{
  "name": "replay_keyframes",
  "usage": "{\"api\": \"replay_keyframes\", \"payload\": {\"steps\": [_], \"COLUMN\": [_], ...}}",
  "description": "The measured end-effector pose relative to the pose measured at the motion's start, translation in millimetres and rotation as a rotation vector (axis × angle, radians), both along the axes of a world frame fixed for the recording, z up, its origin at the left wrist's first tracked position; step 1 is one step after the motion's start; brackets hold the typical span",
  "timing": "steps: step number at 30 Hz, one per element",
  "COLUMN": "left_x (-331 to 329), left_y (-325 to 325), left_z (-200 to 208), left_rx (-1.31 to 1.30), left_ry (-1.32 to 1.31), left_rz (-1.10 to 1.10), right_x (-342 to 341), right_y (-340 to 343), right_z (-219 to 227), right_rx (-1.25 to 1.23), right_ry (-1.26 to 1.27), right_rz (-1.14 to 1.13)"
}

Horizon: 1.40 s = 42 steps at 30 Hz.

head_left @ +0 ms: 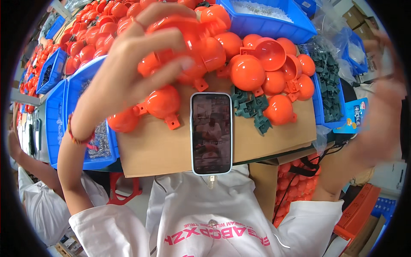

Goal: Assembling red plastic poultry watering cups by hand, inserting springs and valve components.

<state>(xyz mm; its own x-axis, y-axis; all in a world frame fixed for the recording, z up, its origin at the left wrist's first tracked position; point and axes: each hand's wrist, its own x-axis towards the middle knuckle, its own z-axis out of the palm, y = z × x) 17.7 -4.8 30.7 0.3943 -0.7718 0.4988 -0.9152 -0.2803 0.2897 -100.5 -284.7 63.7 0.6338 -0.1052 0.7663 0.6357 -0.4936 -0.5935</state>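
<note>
The glossy orange shells (pixel 162 102) lie clustered on smooth cardboard (pixel 162 147); I judge them light, stiff, slippery plastic, best held by the square tab (pixel 172 121). My left grip (pixel 130 58) curls above them, blurred; whether it holds one, I cannot tell. My right grip (pixel 388 85), beyond matte green angular pieces (pixel 327 83), is equally unreadable.

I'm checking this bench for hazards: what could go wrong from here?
The phone lies at the front edge of the cardboard, with a cable plugged in; a tug might pull it off. The left hand is over loosely heaped red parts, so a knock might send some rolling.
</note>
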Motion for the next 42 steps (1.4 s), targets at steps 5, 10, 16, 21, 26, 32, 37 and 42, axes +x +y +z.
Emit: {"api": "replay_keyframes", "payload": {"steps": [5, 10, 16, 21, 26, 32, 37, 42], "left_x": [-32.2, -43.2, -38.4, -37.0, -34.6, -35.3, -41.7, -36.3], "left_y": [7.8, 24.0, 20.6, 9.9, 14.3, 32.4, 32.8, 40.5], "left_z": [-10.4, -26.9, -41.9, -28.7, -23.6, -38.8, -33.4, -45.9], "left_rx": [-0.103, -0.189, -0.428, -0.438, -0.423, -0.551, -0.494, -0.368], "left_ry": [0.218, 0.573, 0.879, 1.284, 1.466, 1.733, 1.572, 1.443], "left_rz": [-0.102, -0.043, -0.124, -0.189, -0.122, -0.281, -0.173, -0.053], "right_x": [37.9, 60.6, 83.6, 62.0, 63.6, 78.8, 85.3, 83.6], "right_y": [5.7, -5.5, -9.2, 53.9, 109.0, 123.8, 127.7, 127.7], "right_z": [-53.9, -75.6, -48.8, -16.4, -37.7, -51.8, -53.8, -52.7], "right_rx": [-0.757, -0.734, -0.598, -0.148, -0.267, -0.357, -0.401, -0.408], "right_ry": [0.241, 0.327, 0.146, 0.371, 0.344, 0.263, 0.233, 0.292], "right_rz": [-0.292, -0.483, -0.490, 0.271, 0.517, 0.376, 0.405, 0.424]}}
